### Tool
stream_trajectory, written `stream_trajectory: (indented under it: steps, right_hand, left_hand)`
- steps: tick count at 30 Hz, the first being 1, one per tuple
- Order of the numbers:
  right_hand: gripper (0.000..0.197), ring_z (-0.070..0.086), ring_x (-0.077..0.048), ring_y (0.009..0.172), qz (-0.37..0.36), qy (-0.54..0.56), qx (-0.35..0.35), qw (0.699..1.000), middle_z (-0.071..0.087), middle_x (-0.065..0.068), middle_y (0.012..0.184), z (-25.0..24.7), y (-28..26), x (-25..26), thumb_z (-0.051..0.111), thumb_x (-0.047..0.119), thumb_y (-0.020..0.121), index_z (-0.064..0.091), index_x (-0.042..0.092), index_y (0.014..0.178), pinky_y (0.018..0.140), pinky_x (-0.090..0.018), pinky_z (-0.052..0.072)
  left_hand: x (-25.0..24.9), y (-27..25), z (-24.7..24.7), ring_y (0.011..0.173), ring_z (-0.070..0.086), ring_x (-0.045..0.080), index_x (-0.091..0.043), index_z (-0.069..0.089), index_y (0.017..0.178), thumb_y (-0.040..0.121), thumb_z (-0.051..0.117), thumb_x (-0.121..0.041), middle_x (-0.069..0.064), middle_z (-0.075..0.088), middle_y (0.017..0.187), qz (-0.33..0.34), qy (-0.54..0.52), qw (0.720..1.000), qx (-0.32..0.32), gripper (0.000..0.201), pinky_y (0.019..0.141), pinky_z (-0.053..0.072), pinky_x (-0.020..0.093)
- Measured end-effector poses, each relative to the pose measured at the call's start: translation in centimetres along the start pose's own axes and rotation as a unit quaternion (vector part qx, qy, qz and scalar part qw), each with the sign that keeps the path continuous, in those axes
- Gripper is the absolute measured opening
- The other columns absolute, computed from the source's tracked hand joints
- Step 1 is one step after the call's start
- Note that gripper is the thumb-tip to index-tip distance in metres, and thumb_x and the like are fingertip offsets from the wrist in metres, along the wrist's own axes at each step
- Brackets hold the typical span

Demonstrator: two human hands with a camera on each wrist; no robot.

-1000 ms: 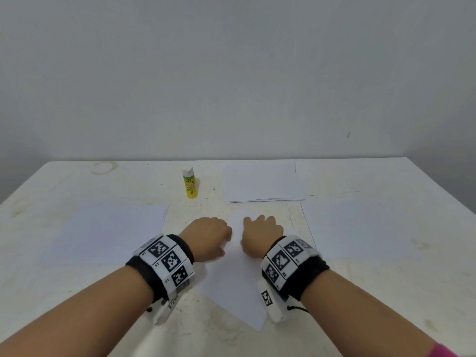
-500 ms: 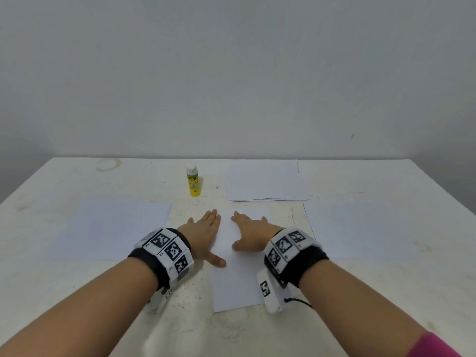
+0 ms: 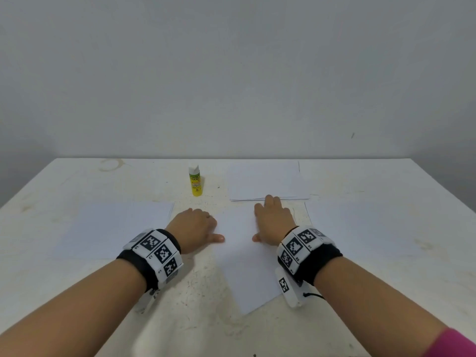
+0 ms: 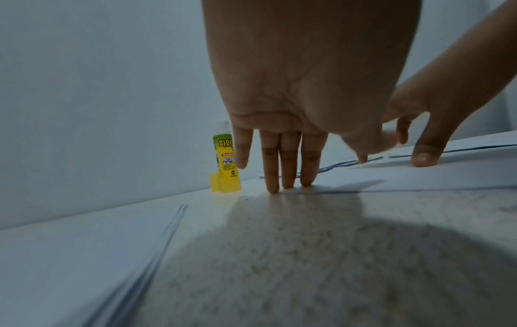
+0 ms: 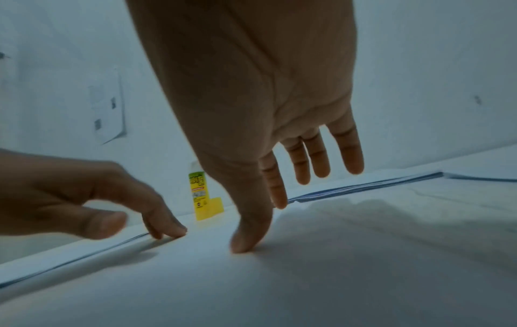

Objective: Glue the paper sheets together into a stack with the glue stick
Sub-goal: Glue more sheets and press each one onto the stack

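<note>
My left hand point(image 3: 193, 226) and right hand point(image 3: 274, 221) lay on the centre sheet point(image 3: 246, 266) on the white table point(image 3: 386, 266), the sheet skewed, its near corner pointing toward me. The left hand's fingers point(image 4: 289, 159) were straight and close together, their tips pressed at the sheet's left edge where it met the table; the thumb reached out onto the paper. It held nothing. The right hand was spread flat and held nothing either: its thumb point(image 5: 249, 234) pressed down on the sheet, while in the right wrist view the other fingers point(image 5: 318, 159) hung straight and slightly raised, toward the far stack point(image 3: 268, 181). That stack of white paper lay near the table's back edge, just beyond the centre sheet, its layered edges showing in both wrist views. The glue stick point(image 3: 195, 182), yellow and green with a white cap, stood upright on the table to the left of the far stack, apart from both hands and touching no paper. More paper lay flat on the left point(image 3: 116, 228), several edges showing in the left wrist view, and more on the right point(image 3: 360, 225), both well clear of my fingers. Marker bands point(image 3: 157, 251) wrapped both wrists, and a pink sleeve point(image 3: 456, 343) edged my right forearm.
</note>
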State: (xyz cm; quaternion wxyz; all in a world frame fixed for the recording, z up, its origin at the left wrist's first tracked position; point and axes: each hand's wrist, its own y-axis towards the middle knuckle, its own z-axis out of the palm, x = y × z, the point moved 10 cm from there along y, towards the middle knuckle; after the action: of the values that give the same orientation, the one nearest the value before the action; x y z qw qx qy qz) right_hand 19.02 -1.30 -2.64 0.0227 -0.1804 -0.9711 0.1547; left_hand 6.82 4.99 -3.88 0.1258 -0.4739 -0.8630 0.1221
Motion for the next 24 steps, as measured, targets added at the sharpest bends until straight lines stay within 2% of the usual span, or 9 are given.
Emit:
stream_trajectory:
  steps: [3, 6, 9, 11, 12, 14, 16, 20, 24]
  right_hand:
    - [0.045, 0.031, -0.031, 0.129, -0.021, -0.008, 0.008, 1.0, 0.032, -0.016, 0.138, 0.5, -0.2, 1.7, 0.047, 0.01, 0.093, 0.034, 0.007, 0.136, 0.097, -0.04, 0.038]
    - [0.043, 0.034, -0.031, 0.125, -0.046, 0.015, 0.017, 0.999, 0.035, -0.016, 0.135, 1.1, -0.1, 3.2, 0.042, 0.005, 0.093, 0.034, 0.006, 0.135, 0.095, -0.04, 0.039]
    - [0.044, 0.033, -0.03, 0.125, -0.078, 0.041, 0.018, 0.996, 0.033, -0.015, 0.135, 1.5, 0.3, 4.4, 0.046, 0.008, 0.095, 0.034, 0.008, 0.137, 0.095, -0.04, 0.041]
    - [0.049, 0.032, -0.028, 0.127, -0.103, 0.059, 0.024, 0.993, 0.032, -0.012, 0.138, 1.7, 0.5, 5.2, 0.048, 0.009, 0.095, 0.033, 0.012, 0.142, 0.098, -0.04, 0.042]
    - [0.052, 0.031, -0.027, 0.129, -0.112, 0.064, 0.024, 0.991, 0.031, -0.011, 0.139, 1.7, 0.5, 5.4, 0.049, 0.011, 0.095, 0.032, 0.014, 0.144, 0.1, -0.04, 0.04]
    - [0.059, 0.029, -0.026, 0.133, -0.121, 0.066, 0.024, 0.99, 0.028, -0.008, 0.145, 1.5, 0.5, 4.9, 0.055, 0.02, 0.093, 0.03, 0.019, 0.146, 0.107, -0.04, 0.034]
    - [0.069, 0.026, -0.026, 0.137, -0.119, 0.062, 0.043, 0.99, 0.023, -0.006, 0.151, 1.7, 0.2, 3.3, 0.061, 0.031, 0.09, 0.026, 0.022, 0.148, 0.113, -0.042, 0.026]
    - [0.101, 0.001, -0.02, 0.148, -0.092, 0.042, 0.132, 0.986, -0.004, -0.001, 0.161, 3.4, -0.8, -1.8, 0.072, 0.04, 0.082, 0.003, 0.018, 0.153, 0.12, -0.045, 0.009]
    - [0.133, -0.005, -0.021, 0.148, -0.03, 0.048, 0.162, 0.985, -0.014, -0.002, 0.16, 4.5, -1.2, -6.5, 0.08, 0.052, 0.067, -0.016, 0.013, 0.151, 0.12, -0.045, 0.01]
  left_hand:
    - [-0.2, -0.4, -1.1, 0.096, 0.06, 0.021, -0.014, 0.062, 0.106, 0.097, 0.04, -0.052, 0.001, 0.063, 0.105, 0.011, 0.039, 0.999, -0.034, 0.045, 0.081, 0.046, 0.03]
    - [-0.3, -0.5, -1.0, 0.099, 0.054, 0.016, -0.02, 0.06, 0.104, 0.088, 0.06, -0.049, -0.005, 0.06, 0.105, 0.038, 0.003, 0.998, -0.048, 0.034, 0.078, 0.04, 0.024]
    - [0.1, -0.4, 0.0, 0.126, 0.037, 0.017, -0.019, 0.041, 0.134, 0.073, 0.066, -0.065, -0.002, 0.039, 0.137, 0.06, -0.059, 0.996, -0.041, 0.081, 0.097, 0.036, 0.026]
    - [0.5, -0.5, 1.8, 0.146, 0.009, 0.021, -0.008, 0.012, 0.151, 0.056, 0.047, -0.085, 0.004, 0.005, 0.159, 0.033, -0.068, 0.997, 0.028, 0.126, 0.117, 0.019, 0.036]
    - [0.7, -0.7, 2.7, 0.148, -0.004, 0.02, -0.006, -0.002, 0.152, 0.048, 0.035, -0.088, 0.005, -0.011, 0.16, 0.015, -0.063, 0.996, 0.066, 0.137, 0.119, 0.009, 0.041]
    - [0.9, -1.1, 3.7, 0.147, -0.014, 0.019, -0.006, -0.015, 0.15, 0.04, 0.024, -0.089, 0.007, -0.024, 0.157, -0.007, -0.07, 0.991, 0.114, 0.144, 0.118, 0.003, 0.046]
    - [1.0, -1.2, 3.8, 0.147, -0.014, 0.018, -0.007, -0.016, 0.15, 0.039, 0.023, -0.09, 0.006, -0.023, 0.158, -0.009, -0.065, 0.99, 0.121, 0.144, 0.118, 0.002, 0.048]
    - [1.5, -1.2, 3.8, 0.147, -0.014, 0.016, -0.01, -0.017, 0.15, 0.039, 0.026, -0.09, 0.003, -0.024, 0.158, -0.004, -0.06, 0.99, 0.13, 0.144, 0.117, 0.0, 0.049]
    - [1.7, -1.2, 4.5, 0.145, -0.021, 0.014, -0.01, -0.025, 0.147, 0.039, 0.033, -0.09, 0.0, -0.031, 0.155, -0.005, -0.077, 0.986, 0.146, 0.147, 0.116, -0.004, 0.053]
